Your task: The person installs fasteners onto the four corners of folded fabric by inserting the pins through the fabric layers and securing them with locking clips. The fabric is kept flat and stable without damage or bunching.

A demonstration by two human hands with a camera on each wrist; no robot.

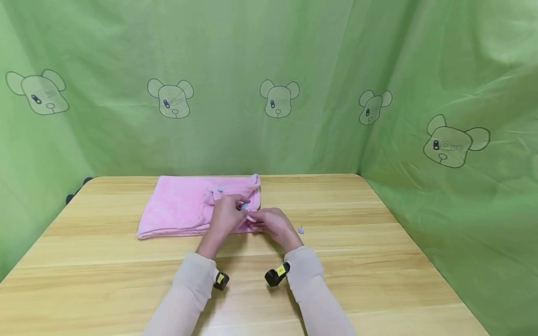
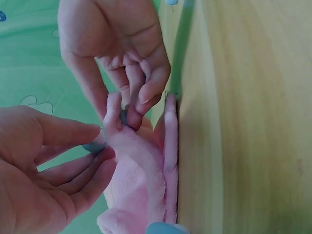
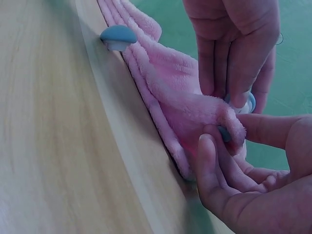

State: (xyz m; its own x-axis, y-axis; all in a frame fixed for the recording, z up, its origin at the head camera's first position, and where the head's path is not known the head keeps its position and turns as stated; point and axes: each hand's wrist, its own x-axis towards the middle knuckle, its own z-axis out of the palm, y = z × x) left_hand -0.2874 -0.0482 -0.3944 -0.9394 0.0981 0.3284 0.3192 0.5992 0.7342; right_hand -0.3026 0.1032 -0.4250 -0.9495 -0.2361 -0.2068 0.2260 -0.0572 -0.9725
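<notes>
The folded pink fleece blanket (image 1: 176, 205) lies toward the far edge of the counter (image 1: 378, 280), its near right corner lifted between the hands. The left hand (image 1: 227, 213) pinches a light-blue cap (image 2: 93, 146) against the fabric; the right hand (image 1: 274, 225) grips the raised edge — a blue-grey piece (image 3: 224, 133) showing in the fold at its fingertips. Another small blue cap (image 1: 220, 189) sits on the blanket, and a blue-headed pin (image 1: 301, 230) stands on the counter, just beside the right hand — point upward.
</notes>
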